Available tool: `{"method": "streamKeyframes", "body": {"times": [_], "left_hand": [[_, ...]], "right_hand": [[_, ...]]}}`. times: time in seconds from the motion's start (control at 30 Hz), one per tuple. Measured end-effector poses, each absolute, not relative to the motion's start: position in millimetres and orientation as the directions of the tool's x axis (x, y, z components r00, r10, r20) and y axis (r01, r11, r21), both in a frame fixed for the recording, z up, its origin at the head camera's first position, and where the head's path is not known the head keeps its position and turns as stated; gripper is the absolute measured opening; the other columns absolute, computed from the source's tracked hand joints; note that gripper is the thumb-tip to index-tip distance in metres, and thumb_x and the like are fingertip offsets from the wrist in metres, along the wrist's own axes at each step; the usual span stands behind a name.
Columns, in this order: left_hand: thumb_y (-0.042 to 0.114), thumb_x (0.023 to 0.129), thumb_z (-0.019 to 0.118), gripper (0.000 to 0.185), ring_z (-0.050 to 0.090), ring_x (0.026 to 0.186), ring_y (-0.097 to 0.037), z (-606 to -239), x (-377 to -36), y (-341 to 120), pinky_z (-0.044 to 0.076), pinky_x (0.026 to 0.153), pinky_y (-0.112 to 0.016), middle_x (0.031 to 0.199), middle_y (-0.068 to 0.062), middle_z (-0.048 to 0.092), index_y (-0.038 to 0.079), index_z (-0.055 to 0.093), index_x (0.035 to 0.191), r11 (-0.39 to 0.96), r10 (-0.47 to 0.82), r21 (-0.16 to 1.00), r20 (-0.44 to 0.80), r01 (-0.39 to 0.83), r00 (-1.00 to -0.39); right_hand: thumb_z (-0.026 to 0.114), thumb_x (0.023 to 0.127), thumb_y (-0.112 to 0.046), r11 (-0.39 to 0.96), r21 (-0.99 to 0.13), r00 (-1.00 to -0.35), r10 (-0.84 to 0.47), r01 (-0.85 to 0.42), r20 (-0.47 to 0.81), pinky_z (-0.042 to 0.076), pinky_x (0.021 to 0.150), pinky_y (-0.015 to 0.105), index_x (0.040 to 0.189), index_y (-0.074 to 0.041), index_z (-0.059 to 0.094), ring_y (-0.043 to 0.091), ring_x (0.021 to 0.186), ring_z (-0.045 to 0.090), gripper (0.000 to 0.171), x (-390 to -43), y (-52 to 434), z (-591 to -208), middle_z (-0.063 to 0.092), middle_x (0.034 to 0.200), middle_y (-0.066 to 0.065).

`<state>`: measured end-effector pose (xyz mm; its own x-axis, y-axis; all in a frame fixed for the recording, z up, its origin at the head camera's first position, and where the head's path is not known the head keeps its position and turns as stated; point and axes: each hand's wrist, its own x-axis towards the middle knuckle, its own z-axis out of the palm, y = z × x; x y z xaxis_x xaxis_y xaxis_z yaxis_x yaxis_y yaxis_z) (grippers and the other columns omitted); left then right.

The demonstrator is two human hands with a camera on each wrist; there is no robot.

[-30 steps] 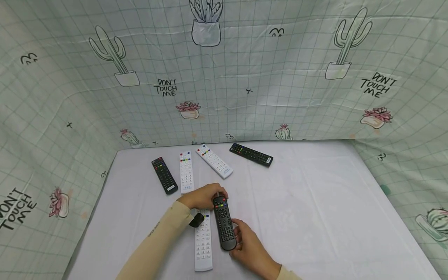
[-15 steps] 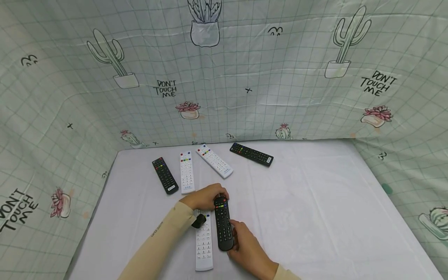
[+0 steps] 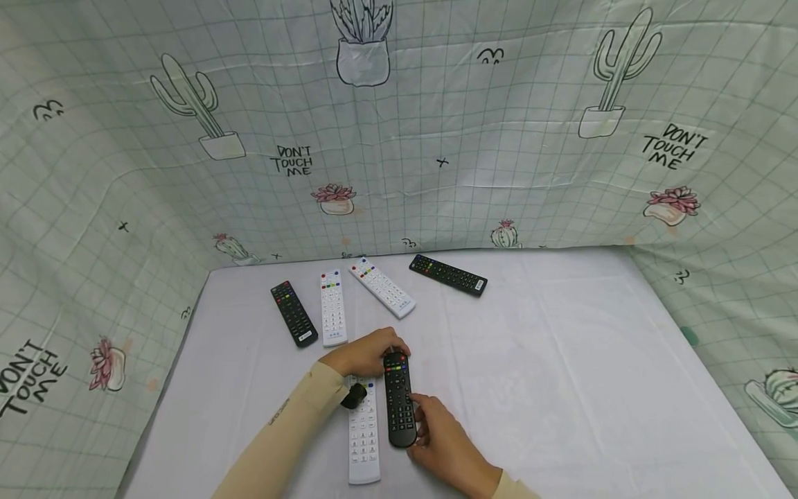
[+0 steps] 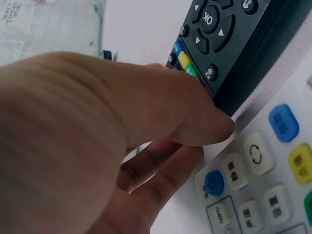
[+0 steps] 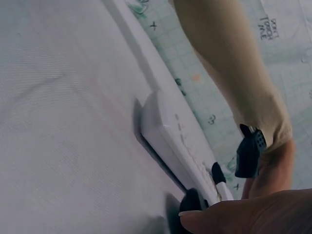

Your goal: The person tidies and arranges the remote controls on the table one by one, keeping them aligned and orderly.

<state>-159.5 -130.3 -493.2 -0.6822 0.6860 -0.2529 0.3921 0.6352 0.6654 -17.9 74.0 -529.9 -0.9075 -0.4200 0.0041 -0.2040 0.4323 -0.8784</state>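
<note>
Black remote (image 3: 399, 400) edged up-table | left hand (image 3: 364, 351) grasps top end | right hand (image 3: 439, 438) grasps bottom end

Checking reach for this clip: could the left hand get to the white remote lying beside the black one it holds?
Probably yes. The left hand grips the top of the black remote, and the white remote lies right beside it, partly under the wrist; the hand would have to let go first.
</note>
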Motion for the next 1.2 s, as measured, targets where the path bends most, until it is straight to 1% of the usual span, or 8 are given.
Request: {"method": "streamKeyframes", "body": {"times": [0.2, 0.33, 0.5, 0.7, 0.8, 0.97, 1.07, 1.2], "left_hand": [[-0.021, 0.081, 0.065, 0.054, 0.058, 0.108, -0.024, -492, -159, -132, 0.052, 0.102, -0.039, 0.115, -0.009, 0.062, 0.0, 0.07, 0.13, 0.635, 0.678, 0.662, -0.232, 0.397, -0.697], [-0.019, 0.083, 0.065, 0.053, 0.058, 0.111, -0.027, -487, -162, -132, 0.051, 0.1, -0.038, 0.121, -0.011, 0.062, 0.001, 0.068, 0.132, 0.636, 0.664, 0.667, -0.219, 0.387, -0.715], [-0.017, 0.087, 0.061, 0.05, 0.059, 0.116, -0.032, -483, -169, -130, 0.052, 0.102, -0.041, 0.13, -0.015, 0.063, -0.002, 0.065, 0.134, 0.613, 0.65, 0.694, -0.171, 0.378, -0.741], [-0.009, 0.094, 0.061, 0.04, 0.06, 0.118, -0.037, -484, -178, -125, 0.052, 0.104, -0.046, 0.13, -0.02, 0.063, -0.004, 0.064, 0.133, 0.576, 0.614, 0.721, -0.072, 0.384, -0.786], [-0.008, 0.096, 0.061, 0.038, 0.061, 0.117, -0.039, -484, -184, -122, 0.052, 0.104, -0.048, 0.13, -0.022, 0.063, -0.006, 0.063, 0.134, 0.558, 0.572, 0.744, -0.023, 0.368, -0.82], [-0.006, 0.098, 0.062, 0.039, 0.061, 0.118, -0.038, -486, -196, -116, 0.052, 0.105, -0.049, 0.13, -0.023, 0.062, -0.006, 0.061, 0.137, 0.536, 0.453, 0.799, 0.0, 0.273, -0.891], [-0.003, 0.099, 0.062, 0.04, 0.06, 0.121, -0.037, -488, -203, -115, 0.051, 0.106, -0.049, 0.133, -0.023, 0.061, -0.006, 0.059, 0.139, 0.519, 0.396, 0.826, -0.002, 0.222, -0.918], [-0.001, 0.101, 0.061, 0.042, 0.059, 0.125, -0.038, -491, -211, -114, 0.05, 0.108, -0.049, 0.138, -0.023, 0.059, -0.005, 0.057, 0.143, 0.492, 0.348, 0.85, 0.005, 0.187, -0.938]], "right_hand": [[0.08, 0.068, 0.017, 0.419, -0.889, -0.914, -0.406, -0.184, -0.002, 0.057, 0.067, 0.023, 0.136, 0.01, 0.055, 0.008, 0.082, 0.055, 0.072, -27, 90, -527, 0.057, 0.103, 0.007], [0.08, 0.071, 0.017, 0.428, -0.888, -0.932, -0.363, -0.168, 0.001, 0.056, 0.069, 0.023, 0.133, 0.01, 0.058, 0.01, 0.084, 0.056, 0.067, -35, 101, -523, 0.058, 0.104, 0.008], [0.082, 0.073, 0.016, 0.463, -0.877, -0.958, -0.288, -0.129, -0.012, 0.056, 0.071, 0.024, 0.13, 0.008, 0.061, 0.014, 0.085, 0.058, 0.061, -50, 113, -517, 0.059, 0.104, 0.01], [0.08, 0.077, 0.014, 0.509, -0.856, -0.978, -0.206, -0.088, -0.022, 0.057, 0.076, 0.028, 0.13, 0.007, 0.063, 0.017, 0.087, 0.061, 0.056, -71, 128, -515, 0.062, 0.106, 0.011], [0.08, 0.079, 0.012, 0.524, -0.848, -0.983, -0.182, -0.086, -0.012, 0.058, 0.078, 0.032, 0.131, 0.007, 0.063, 0.019, 0.09, 0.062, 0.055, -81, 137, -513, 0.064, 0.108, 0.014], [0.079, 0.083, 0.01, 0.546, -0.832, -0.986, -0.167, -0.095, 0.003, 0.06, 0.083, 0.037, 0.133, 0.009, 0.061, 0.024, 0.095, 0.064, 0.053, -101, 154, -510, 0.064, 0.113, 0.019], [0.078, 0.085, 0.008, 0.564, -0.819, -0.987, -0.161, -0.103, 0.013, 0.06, 0.086, 0.04, 0.134, 0.01, 0.06, 0.028, 0.097, 0.065, 0.052, -114, 162, -508, 0.063, 0.115, 0.022], [0.078, 0.087, 0.007, 0.582, -0.804, -0.987, -0.155, -0.124, 0.04, 0.06, 0.088, 0.044, 0.135, 0.011, 0.059, 0.033, 0.1, 0.066, 0.052, -131, 170, -505, 0.063, 0.116, 0.025]]}}
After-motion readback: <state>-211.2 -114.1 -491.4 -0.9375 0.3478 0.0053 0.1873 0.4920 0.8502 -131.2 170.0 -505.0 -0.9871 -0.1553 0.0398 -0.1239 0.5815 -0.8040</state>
